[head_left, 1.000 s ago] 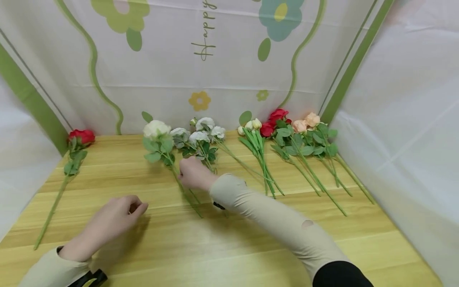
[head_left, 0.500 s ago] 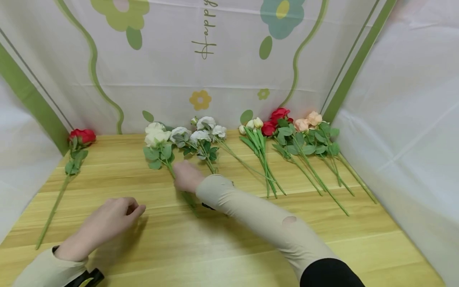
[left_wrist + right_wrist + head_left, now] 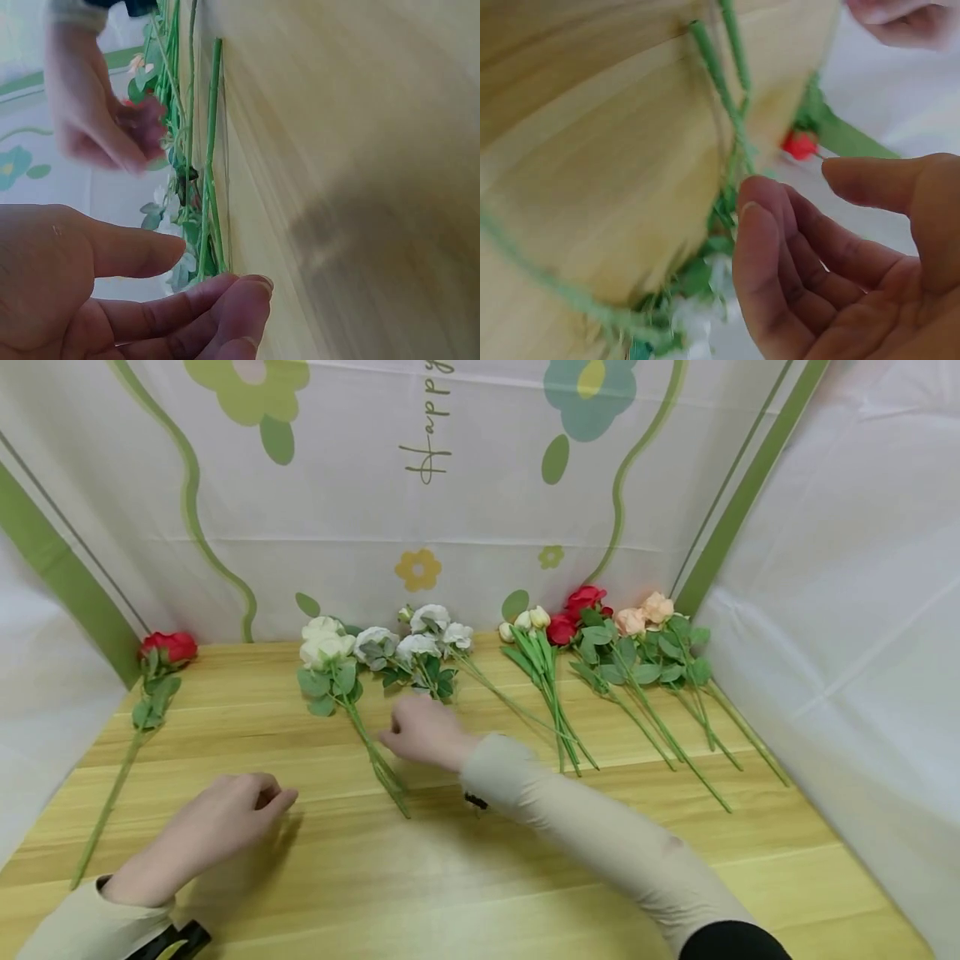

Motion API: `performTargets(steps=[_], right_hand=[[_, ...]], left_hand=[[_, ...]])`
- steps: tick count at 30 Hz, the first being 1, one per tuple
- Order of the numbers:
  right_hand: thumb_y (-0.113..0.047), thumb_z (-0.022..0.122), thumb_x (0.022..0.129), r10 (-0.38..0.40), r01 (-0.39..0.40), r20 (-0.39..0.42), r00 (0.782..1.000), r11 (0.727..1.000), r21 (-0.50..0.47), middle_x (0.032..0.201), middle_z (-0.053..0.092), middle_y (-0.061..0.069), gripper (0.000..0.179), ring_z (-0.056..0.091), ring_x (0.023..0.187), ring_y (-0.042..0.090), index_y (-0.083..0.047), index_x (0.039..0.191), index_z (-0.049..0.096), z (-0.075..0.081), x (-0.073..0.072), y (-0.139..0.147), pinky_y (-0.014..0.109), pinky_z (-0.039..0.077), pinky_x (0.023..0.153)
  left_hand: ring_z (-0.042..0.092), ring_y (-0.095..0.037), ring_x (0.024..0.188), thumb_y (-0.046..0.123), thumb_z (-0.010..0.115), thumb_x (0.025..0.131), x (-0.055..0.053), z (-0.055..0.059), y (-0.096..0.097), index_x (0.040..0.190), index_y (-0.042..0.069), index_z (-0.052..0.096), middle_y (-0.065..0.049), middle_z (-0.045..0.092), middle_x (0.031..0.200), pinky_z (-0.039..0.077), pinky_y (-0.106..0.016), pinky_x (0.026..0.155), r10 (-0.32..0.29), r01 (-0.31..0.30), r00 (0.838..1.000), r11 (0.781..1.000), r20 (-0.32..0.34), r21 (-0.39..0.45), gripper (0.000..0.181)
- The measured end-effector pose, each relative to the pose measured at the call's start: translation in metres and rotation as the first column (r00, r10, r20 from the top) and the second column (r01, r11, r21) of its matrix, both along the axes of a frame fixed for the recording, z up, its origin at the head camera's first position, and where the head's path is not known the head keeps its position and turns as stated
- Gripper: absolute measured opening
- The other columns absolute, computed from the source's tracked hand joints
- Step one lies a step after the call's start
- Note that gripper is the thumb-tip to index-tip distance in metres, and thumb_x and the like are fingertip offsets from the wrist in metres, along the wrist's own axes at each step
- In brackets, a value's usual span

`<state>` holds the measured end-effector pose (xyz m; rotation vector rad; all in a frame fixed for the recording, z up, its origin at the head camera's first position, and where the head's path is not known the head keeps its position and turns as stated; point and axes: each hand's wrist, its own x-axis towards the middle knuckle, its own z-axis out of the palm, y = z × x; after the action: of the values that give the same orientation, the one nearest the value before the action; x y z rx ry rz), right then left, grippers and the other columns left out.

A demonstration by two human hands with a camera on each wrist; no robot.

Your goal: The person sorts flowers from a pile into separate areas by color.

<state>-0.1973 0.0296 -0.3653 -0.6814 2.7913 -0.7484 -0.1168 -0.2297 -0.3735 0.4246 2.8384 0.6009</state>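
My right hand is over the middle of the wooden table, just right of the stems of two cream-white roses. Its thumb stands apart from loosely bent fingers in the right wrist view, and nothing is between them. The cream-white roses lie together, blooms toward the back and stems crossing. Just beyond the right hand are several greyish-white flowers, their stems partly hidden by it. At the front left, my left hand hovers low over the table, fingers relaxed and holding nothing.
A single red rose lies at the far left. To the right are a bunch of white tulips, red roses and peach roses. A printed cloth backdrop stands behind the table.
My right hand gripped a cream-white rose's stem and laid it beside the other cream-white one. It has let go and moved right. The left hand has barely moved.
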Motion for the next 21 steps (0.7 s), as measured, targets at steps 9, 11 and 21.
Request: performTargets(steps=[9, 11, 21], right_hand=[[-0.014, 0.065, 0.095, 0.013, -0.025, -0.083, 0.996, 0.99, -0.138, 0.07, 0.063, -0.005, 0.015, 0.055, 0.058, 0.009, -0.005, 0.087, 0.073, 0.006, 0.023, 0.091, 0.026, 0.048, 0.058], [-0.016, 0.066, 0.095, -0.038, 0.024, -0.101, 0.994, 0.99, -0.139, 0.074, 0.064, -0.006, 0.013, 0.058, 0.063, 0.009, -0.006, 0.092, 0.074, 0.007, 0.029, 0.112, 0.027, 0.05, 0.061], [-0.02, 0.064, 0.098, -0.109, 0.093, -0.058, 0.992, 0.969, -0.23, 0.082, 0.066, -0.005, 0.013, 0.06, 0.072, 0.014, -0.013, 0.094, 0.073, 0.015, 0.037, 0.173, 0.035, 0.05, 0.066]], left_hand=[[0.039, -0.014, 0.052, 0.032, 0.052, 0.103, -0.001, 0.003, -0.005, 0.076, 0.012, 0.059, 0.002, 0.045, 0.059, 0.032, -0.031, 0.05, 0.009, -0.009, 1.0, 1.0, -0.003, 0.0, 0.034], [0.038, -0.013, 0.051, 0.032, 0.052, 0.103, -0.001, 0.004, -0.006, 0.073, 0.013, 0.057, 0.002, 0.043, 0.057, 0.032, -0.03, 0.049, 0.011, -0.011, 1.0, 1.0, -0.008, 0.003, 0.036], [0.035, -0.013, 0.05, 0.033, 0.049, 0.104, -0.007, 0.008, -0.012, 0.071, 0.013, 0.052, 0.001, 0.041, 0.057, 0.03, -0.029, 0.048, 0.03, -0.03, 0.999, 0.999, -0.022, 0.023, 0.039]])
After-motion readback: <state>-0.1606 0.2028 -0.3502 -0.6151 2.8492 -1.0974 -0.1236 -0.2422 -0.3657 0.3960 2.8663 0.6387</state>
